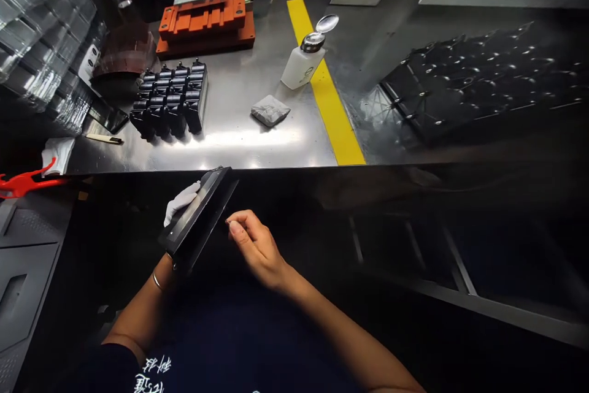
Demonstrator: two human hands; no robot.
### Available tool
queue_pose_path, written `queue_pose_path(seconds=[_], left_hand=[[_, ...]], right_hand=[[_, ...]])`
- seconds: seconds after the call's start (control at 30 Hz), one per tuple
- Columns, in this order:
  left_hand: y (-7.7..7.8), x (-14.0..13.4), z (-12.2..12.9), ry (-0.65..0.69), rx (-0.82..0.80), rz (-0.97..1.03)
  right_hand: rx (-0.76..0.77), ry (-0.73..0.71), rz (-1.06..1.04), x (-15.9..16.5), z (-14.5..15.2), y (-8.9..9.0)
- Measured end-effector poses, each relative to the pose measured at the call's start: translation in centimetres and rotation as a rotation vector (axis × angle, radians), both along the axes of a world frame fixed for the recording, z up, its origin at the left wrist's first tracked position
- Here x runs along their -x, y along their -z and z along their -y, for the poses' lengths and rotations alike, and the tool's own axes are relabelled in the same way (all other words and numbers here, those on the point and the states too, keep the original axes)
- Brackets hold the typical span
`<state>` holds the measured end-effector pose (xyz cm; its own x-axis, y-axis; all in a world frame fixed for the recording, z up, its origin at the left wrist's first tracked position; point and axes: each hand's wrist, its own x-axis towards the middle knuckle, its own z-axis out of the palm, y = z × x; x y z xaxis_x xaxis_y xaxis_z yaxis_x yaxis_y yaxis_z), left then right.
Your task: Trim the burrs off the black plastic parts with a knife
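Observation:
My left hand [181, 202], in white finger covers or a thin glove, is closed around a flat black rectangular part [202, 215]. The part is tilted in front of the bench edge and hides most of that hand. To its right is my bare right hand [257, 243], thumb and index finger pinched together. A tiny dark speck shows at the pinched tips, too small to name. Those fingertips are close to the part's right edge, apparently not touching it. On the bench beyond lie a folded grey cloth [270, 111] and a block of black cylindrical pieces [170, 99] in rows.
A white pump bottle [304, 62] with its metal lid raised stands by a yellow tape strip [338, 117]. Behind is an orange fixture [207, 22]. Stacked clear trays [41, 25] rise at left, near a cutter knife [105, 138]. Black trays [483, 80] fill the right.

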<state>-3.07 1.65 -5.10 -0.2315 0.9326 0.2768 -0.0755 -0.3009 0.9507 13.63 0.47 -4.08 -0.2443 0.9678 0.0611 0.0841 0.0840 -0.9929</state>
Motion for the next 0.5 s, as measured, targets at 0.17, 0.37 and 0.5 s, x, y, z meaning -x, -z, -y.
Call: queue_pose_path(seconds=[0.17,0.37,0.5], left_hand=[[-0.7,-0.8,0.4,-0.005,-0.047,0.017],[-1.6,-0.9,0.9,-0.040,-0.024,-0.029],[-2.0,-1.1,1.2,-0.039,0.031,0.034]], right_hand=[[-0.132,0.044,-0.118,0.9,0.4,-0.1],[-0.091,0.200,-0.071,0.0,-1.0,0.4],[-0.027,0.338,-0.070,-0.6,-2.6,1.1]])
